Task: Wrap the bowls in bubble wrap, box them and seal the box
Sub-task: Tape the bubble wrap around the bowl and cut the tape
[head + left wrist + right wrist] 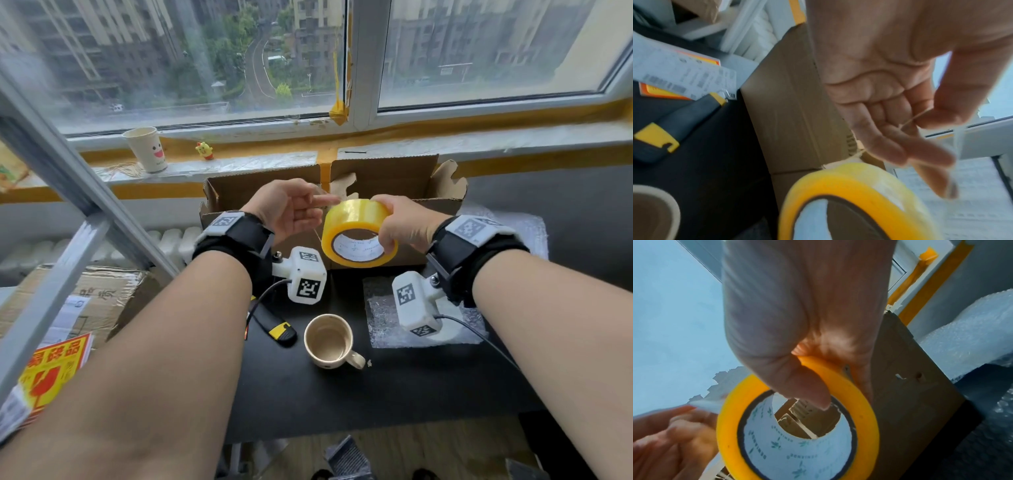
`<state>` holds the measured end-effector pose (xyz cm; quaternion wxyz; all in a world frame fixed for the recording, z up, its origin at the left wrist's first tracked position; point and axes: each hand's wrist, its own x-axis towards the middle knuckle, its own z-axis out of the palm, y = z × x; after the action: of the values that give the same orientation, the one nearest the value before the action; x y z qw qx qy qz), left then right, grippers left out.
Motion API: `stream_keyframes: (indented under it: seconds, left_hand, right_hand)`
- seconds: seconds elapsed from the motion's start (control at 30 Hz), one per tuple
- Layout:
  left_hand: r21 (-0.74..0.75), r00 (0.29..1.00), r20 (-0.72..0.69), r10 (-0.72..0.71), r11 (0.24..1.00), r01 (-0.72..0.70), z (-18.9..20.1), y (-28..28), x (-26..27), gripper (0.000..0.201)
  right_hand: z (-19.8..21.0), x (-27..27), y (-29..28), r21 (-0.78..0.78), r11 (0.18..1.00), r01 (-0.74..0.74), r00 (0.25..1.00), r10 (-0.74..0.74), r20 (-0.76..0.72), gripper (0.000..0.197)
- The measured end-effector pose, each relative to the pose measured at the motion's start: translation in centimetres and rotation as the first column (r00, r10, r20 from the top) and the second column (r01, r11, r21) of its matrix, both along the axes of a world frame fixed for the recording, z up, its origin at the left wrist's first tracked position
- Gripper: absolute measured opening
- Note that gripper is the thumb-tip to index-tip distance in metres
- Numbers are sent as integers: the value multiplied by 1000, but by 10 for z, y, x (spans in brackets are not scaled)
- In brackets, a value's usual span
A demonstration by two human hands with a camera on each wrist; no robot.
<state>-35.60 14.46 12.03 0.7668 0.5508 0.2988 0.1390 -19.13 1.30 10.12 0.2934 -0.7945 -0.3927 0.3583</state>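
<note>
The right hand (404,222) holds the roll of yellowish clear packing tape (358,234) in a curled grip, thumb hooked inside the white core and fingers over the outer edge, in the air in front of the open brown cardboard box (383,178). The left hand (289,209) sits just beside the roll, and its grip is narrow: thumb and forefinger pinch the thin free end of the tape (914,117) — a pale, twisted strand that is blurred and hard to follow. The box's inside is hidden behind both hands; whether any bowl lies in it cannot be told. On the black worktop (342,401), near its front, stands a cream ceramic mug (329,339), unwrapped, with a black and yellow utility knife (279,329) just left of it and a flat sheet of clear bubble wrap (380,311) to its right — partly covered by the right wrist camera. A bubble wrap roll (970,331) lies at the box's right, cut off by the frame.
</note>
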Motion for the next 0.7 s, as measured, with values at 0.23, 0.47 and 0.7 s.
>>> stream_keyframes:
  seconds: [0.23,0.47,0.7]
  left_hand:
    - [85,964,-77,254,965,-247,-6,9,-1,35]
    - [503,826,-559,76,823,265,-13,5,-10,13]
    - [483,703,-711,2,728,487,-23,-11,-5,16]
  right_hand:
    - [-2,7,-6,33,987,155,988,-155,-5,32]
    - [3,8,-7,115,934,337,916,-298,-268,30]
    - [5,-5,-1,156,903,401,890,-344,-301,31]
